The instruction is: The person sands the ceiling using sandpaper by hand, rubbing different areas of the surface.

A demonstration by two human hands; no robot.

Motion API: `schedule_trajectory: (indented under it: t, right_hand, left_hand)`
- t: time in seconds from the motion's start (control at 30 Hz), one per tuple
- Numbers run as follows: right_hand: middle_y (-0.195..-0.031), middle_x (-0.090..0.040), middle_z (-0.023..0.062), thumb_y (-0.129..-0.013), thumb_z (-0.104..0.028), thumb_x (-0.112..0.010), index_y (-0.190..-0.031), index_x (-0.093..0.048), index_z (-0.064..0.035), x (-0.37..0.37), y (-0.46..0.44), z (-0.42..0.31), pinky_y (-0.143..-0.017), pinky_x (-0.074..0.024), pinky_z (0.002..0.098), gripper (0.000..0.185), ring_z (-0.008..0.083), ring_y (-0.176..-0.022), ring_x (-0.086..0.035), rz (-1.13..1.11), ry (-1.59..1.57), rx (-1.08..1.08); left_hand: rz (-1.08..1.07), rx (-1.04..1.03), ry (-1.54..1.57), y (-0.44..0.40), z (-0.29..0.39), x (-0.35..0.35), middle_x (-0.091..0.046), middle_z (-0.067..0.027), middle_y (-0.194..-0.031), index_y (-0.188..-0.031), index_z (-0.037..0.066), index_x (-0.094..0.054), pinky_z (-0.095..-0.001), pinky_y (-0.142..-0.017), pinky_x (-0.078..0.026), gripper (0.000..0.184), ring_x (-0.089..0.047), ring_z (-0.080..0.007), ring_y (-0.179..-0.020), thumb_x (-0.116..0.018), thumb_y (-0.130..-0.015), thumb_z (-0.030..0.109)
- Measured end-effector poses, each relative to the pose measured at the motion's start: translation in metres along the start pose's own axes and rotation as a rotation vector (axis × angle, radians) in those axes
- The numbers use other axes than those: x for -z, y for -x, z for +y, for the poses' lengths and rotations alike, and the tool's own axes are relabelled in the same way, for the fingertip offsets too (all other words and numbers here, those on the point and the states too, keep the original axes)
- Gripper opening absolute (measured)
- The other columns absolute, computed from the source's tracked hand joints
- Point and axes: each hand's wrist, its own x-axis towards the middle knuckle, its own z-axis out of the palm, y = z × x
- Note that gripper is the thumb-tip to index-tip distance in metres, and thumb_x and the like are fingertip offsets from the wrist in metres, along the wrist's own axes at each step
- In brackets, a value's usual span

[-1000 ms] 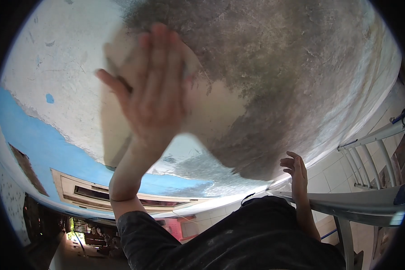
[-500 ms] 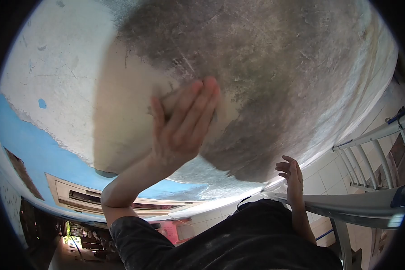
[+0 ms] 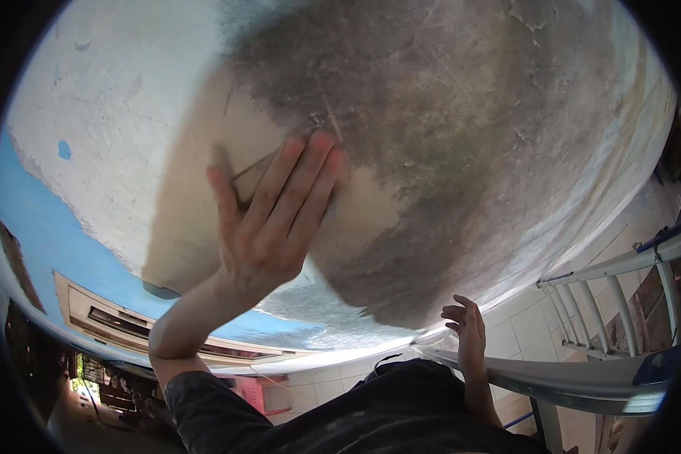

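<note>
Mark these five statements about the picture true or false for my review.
1. The raised hand has its fingers extended at the mottled grey-and-white wall. True.
2. The lowered hand is clenched into a tight fist. False: its fingers are spread and loosely bent.
3. A patch of bright blue paint covers part of the wall. True.
4. The person's sleeve is bright yellow. False: it is black.
5. A silver-grey metal ladder stands near the lowered hand. True.
</note>
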Motion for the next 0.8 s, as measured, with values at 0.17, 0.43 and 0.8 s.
schedule_trajectory:
  t: [0.17, 0.43, 0.8]
  right_hand:
    - [-0.098, -0.063, 0.0095, -0.101, -0.038, -0.030, -0.124, -0.050, -0.0055, -0.005, -0.007, -0.002, -0.080, -0.0438, 0.0322, 0.044, 0.0177, -0.093, -0.059, -0.033, 0.068, -0.004]
    - [-0.099, -0.063, 0.0095, -0.101, -0.034, -0.031, -0.121, -0.052, -0.0048, -0.004, -0.004, -0.003, -0.080, -0.0429, 0.0307, 0.042, 0.0166, -0.095, -0.058, 0.008, -0.018, -0.025]
    - [-0.096, -0.063, 0.0090, -0.101, -0.037, -0.030, -0.122, -0.050, -0.0047, -0.001, 0.000, -0.002, -0.078, -0.0442, 0.0307, 0.043, 0.0167, -0.092, -0.059, 0.026, -0.016, -0.009]
  left_hand:
    - [0.045, 0.018, 0.067, -0.042, -0.009, 0.006, -0.052, -0.0093, -0.134, -0.127, 0.004, -0.054, -0.0582, -0.111, -0.002, 0.041, -0.044, -0.0225, -0.129, -0.034, -0.096, 0.022]
    - [0.003, 0.008, 0.023, -0.014, 0.000, 0.004, -0.052, -0.0053, -0.134, -0.124, 0.007, -0.057, -0.0553, -0.112, -0.014, 0.041, -0.045, -0.0178, -0.128, -0.046, -0.087, 0.021]
    - [0.066, 0.024, 0.046, -0.006, 0.010, -0.006, -0.051, -0.0026, -0.135, -0.122, 0.009, -0.059, -0.0583, -0.112, -0.011, 0.040, -0.045, -0.0158, -0.127, -0.049, -0.084, 0.019]
